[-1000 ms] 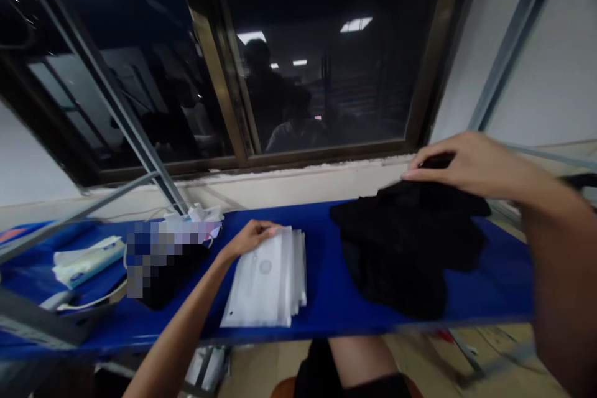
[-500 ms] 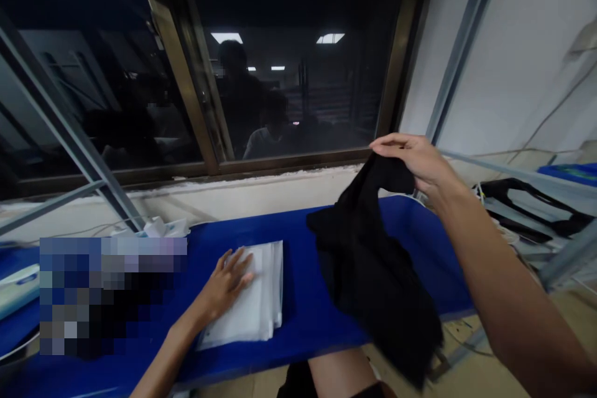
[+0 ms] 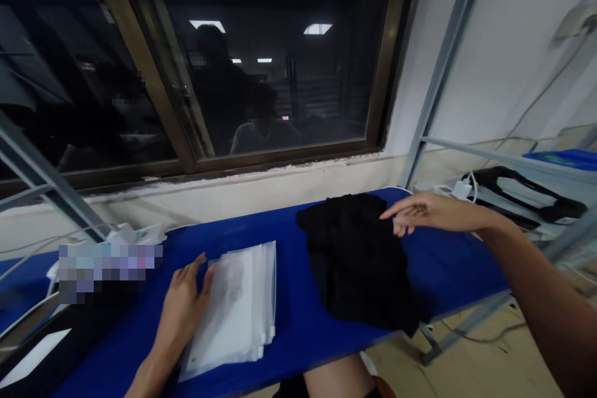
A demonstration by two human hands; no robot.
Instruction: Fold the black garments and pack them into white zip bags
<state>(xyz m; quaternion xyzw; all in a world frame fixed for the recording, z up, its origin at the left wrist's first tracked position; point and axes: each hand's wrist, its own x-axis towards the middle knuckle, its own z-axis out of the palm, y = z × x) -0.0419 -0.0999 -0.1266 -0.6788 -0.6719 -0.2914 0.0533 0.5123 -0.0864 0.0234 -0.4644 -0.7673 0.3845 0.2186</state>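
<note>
A black garment (image 3: 357, 258) lies in a heap on the right part of the blue table (image 3: 298, 336). My right hand (image 3: 422, 212) hovers open at its upper right edge, fingers pointing left, holding nothing. A stack of white plastic bags (image 3: 237, 308) lies left of the garment. My left hand (image 3: 184, 301) rests flat on the left side of that stack, fingers spread.
A dark window (image 3: 242, 62) with reflections runs behind the table. Grey metal frame bars (image 3: 438, 68) rise at the right. Cables and a black tray (image 3: 527, 193) sit on a shelf at the right. A blurred object and tissues (image 3: 125, 239) lie at the left.
My right hand held the black garment up by its top, then lowered it onto the table and let go. My left hand slid toward the left edge of the bag stack.
</note>
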